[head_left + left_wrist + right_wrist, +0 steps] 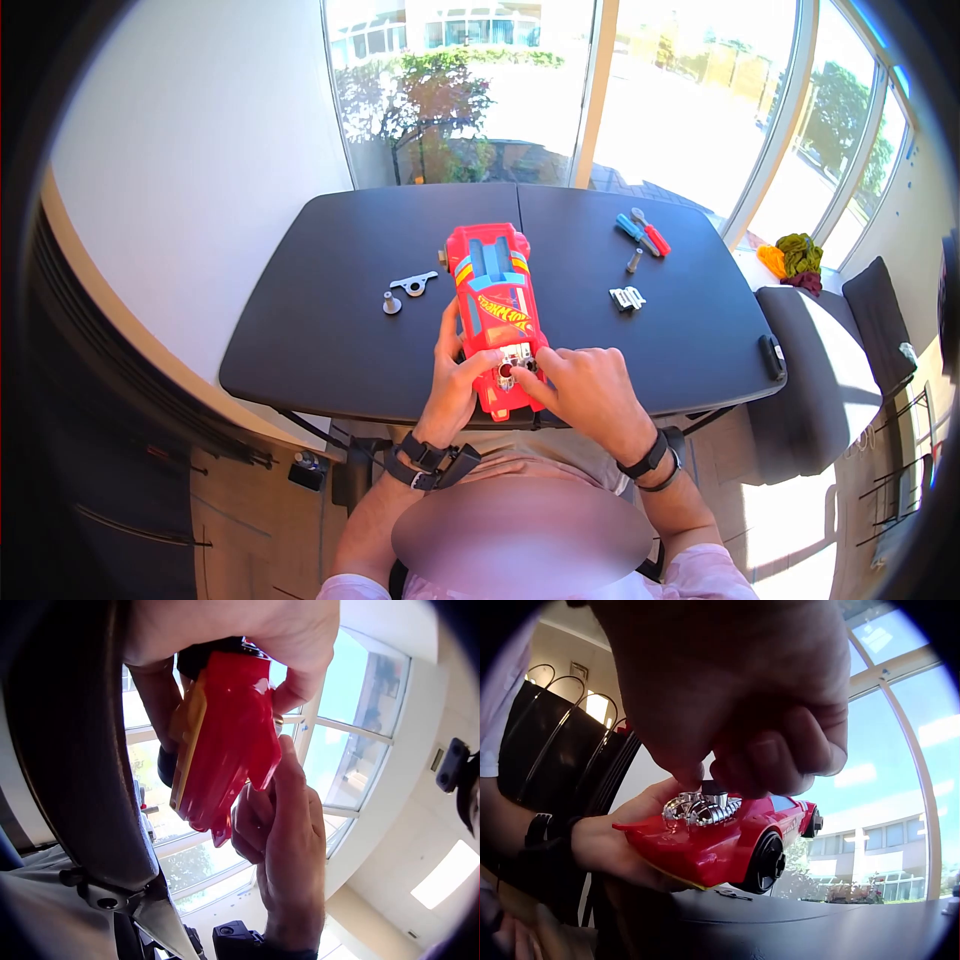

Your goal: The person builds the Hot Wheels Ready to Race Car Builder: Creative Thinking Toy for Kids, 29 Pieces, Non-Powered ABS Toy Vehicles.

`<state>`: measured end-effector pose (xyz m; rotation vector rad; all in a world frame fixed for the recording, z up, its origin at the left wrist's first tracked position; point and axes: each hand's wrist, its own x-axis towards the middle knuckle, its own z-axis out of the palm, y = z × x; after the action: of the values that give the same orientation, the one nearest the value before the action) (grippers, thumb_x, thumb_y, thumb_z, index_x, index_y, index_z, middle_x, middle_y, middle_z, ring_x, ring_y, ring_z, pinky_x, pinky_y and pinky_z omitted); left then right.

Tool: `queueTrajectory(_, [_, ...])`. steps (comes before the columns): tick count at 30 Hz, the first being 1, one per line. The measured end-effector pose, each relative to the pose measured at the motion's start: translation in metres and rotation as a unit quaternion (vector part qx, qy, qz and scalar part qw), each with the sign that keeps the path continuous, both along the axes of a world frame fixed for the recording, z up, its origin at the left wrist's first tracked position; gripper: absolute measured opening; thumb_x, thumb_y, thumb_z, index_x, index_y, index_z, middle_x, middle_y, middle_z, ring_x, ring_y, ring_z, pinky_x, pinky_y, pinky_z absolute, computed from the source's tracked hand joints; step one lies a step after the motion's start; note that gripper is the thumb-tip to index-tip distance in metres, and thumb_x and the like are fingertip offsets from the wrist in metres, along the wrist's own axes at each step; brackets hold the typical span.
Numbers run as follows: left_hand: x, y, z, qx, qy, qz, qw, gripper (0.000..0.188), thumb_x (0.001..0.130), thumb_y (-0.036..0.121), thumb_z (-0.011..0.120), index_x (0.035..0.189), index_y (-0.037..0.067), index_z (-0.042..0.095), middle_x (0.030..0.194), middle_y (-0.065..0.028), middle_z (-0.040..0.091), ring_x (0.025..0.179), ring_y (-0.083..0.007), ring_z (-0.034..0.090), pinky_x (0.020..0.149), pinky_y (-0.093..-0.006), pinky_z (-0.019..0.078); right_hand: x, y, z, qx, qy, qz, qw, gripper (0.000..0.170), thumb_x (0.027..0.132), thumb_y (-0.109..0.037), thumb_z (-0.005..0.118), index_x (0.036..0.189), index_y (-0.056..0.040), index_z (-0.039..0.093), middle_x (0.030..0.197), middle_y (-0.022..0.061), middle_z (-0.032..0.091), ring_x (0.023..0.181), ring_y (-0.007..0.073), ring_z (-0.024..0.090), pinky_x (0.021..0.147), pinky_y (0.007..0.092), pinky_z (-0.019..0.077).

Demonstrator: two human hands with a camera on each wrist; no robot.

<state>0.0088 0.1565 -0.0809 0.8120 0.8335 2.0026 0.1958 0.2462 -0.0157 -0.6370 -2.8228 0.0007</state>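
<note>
A red toy car (pixel 492 300) with blue stripes and a yellow logo is held up over the near edge of the table. My left hand (pixel 455 385) grips its side and underside near the end closest to me. At that end a chrome engine piece (pixel 701 808) sits on the body. My right hand (pixel 592 392) has thumb and fingers at a small dark part (pixel 711 786) on top of the engine; the other fingers are curled. In the left wrist view the car's red body (pixel 232 742) hangs below my left hand.
On the black table (pixel 330 350) lie a grey bracket (pixel 414 284) and grey peg (pixel 391 303) at left. At right are a blue-handled tool (pixel 630 227), a red-handled one (pixel 655 238), another peg (pixel 634 261), a white piece (pixel 627 298) and a black object (pixel 772 356).
</note>
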Motion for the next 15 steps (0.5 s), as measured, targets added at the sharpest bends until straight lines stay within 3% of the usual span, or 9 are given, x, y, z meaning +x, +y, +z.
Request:
queueTrajectory(3, [0.0,0.0,0.0,0.003,-0.009,-0.005,1.0,0.093,0.091,0.001,0.076,0.171,0.011,0.03,0.136,-0.0156,0.07,0.123,-0.0242,0.073,0.104,-0.0427,0.0629,0.0,-0.008,0.013,0.002,0.13,0.041,0.991,0.032,0.1,-0.033,0.074,0.109,-0.0048,0.062,0.091,0.0122,0.069,0.079,0.0338,0.074,0.062,0.046,0.0552])
queueTrajectory(12, [-0.001,-0.001,0.0,0.003,0.007,-0.005,1.0,0.093,0.092,0.001,0.076,0.171,0.012,0.03,0.138,-0.016,0.069,0.124,-0.0239,0.073,0.105,-0.0427,0.0627,-0.008,-0.003,-0.006,-0.024,0.139,0.048,0.989,0.027,0.099,-0.029,0.072,0.105,-0.0042,0.061,0.086,0.0139,0.069,0.075,0.0363,0.073,0.061,0.0486,0.0541])
queueTrajectory(15, [-0.001,-0.001,0.0,0.003,0.01,-0.005,1.0,0.093,0.092,0.001,0.076,0.171,0.011,0.029,0.138,-0.0161,0.07,0.125,-0.0243,0.073,0.106,-0.0428,0.0625,-0.01,-0.004,-0.007,-0.011,0.156,0.036,0.987,0.032,0.102,-0.036,0.073,0.095,-0.0065,0.063,0.081,0.0122,0.071,0.068,0.0346,0.073,0.057,0.0468,0.0548])
